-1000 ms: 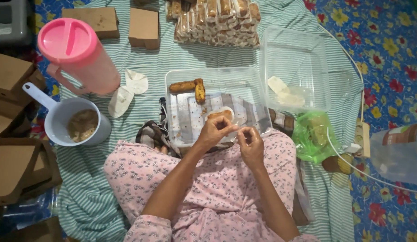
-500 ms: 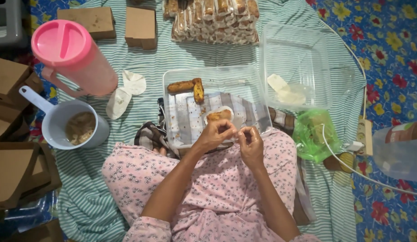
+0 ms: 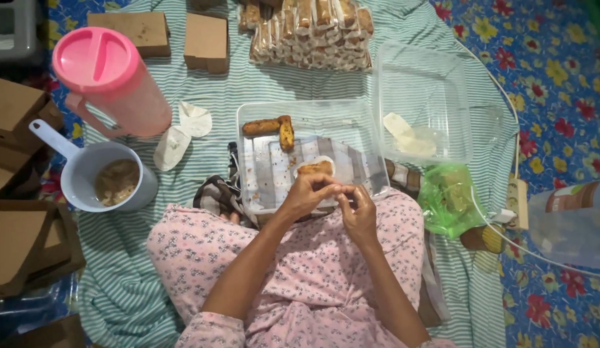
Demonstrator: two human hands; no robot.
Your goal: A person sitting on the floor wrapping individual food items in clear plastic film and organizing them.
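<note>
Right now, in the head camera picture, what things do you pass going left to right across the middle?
Handled scoop cup → white wrapper pieces → clear tray with fried rolls → clear lid → green plastic bag.

Up and away from the fingers [image 3: 335,191], at the top edge, lay a clear bag of rolls [image 3: 309,32], the brown pieces packed in rows. Left of it sat two brown cardboard boxes [image 3: 206,42], flat and plain. Far left of the fingers, more brown boxes [image 3: 19,122] were stacked along the edge, some folded open. Just right of the fingers lay a crumpled green plastic bag [image 3: 449,200]. Further right, at the frame's edge, lay a clear bottle [image 3: 567,222] with a brown and white label [image 3: 574,196], blurred.
</note>
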